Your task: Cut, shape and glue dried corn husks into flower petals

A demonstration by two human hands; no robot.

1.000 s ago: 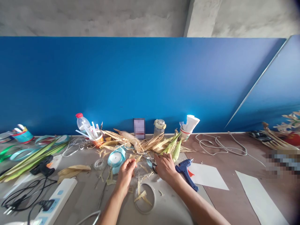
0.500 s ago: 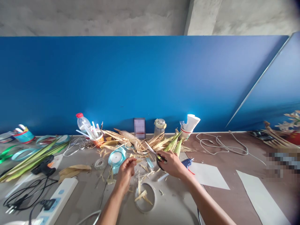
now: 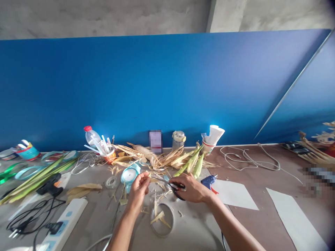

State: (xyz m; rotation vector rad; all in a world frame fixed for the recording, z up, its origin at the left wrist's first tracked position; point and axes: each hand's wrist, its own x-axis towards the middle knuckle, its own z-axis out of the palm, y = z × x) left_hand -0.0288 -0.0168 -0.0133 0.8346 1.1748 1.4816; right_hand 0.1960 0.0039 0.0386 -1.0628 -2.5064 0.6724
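My right hand (image 3: 190, 187) is closed on black-handled scissors (image 3: 175, 187), whose blades point left toward my other hand. With fingers pinched, my left hand (image 3: 140, 184) holds a small pale piece of corn husk (image 3: 150, 175) at the scissor tips. Whether the blades touch it I cannot tell. Below the hands, a round ring (image 3: 172, 225) lies on the table with husk scraps (image 3: 158, 217) inside. Behind them spreads a heap of dried corn husks (image 3: 167, 159), with greener husks (image 3: 198, 167) at its right. A roll of light blue ribbon (image 3: 129, 175) sits just left of my left hand.
A blue glue gun (image 3: 208, 181) and white paper (image 3: 235, 195) lie on the right. At left are a power strip (image 3: 65, 223), black cables (image 3: 28, 218) and long green leaves (image 3: 39, 176). A bottle (image 3: 92, 136), a jar (image 3: 178, 140) and paper cups (image 3: 208, 147) stand by the blue partition.
The scissors have swung down and left, from pointing up and away to lying level, with their tips now at my left hand. My left hand has risen slightly.
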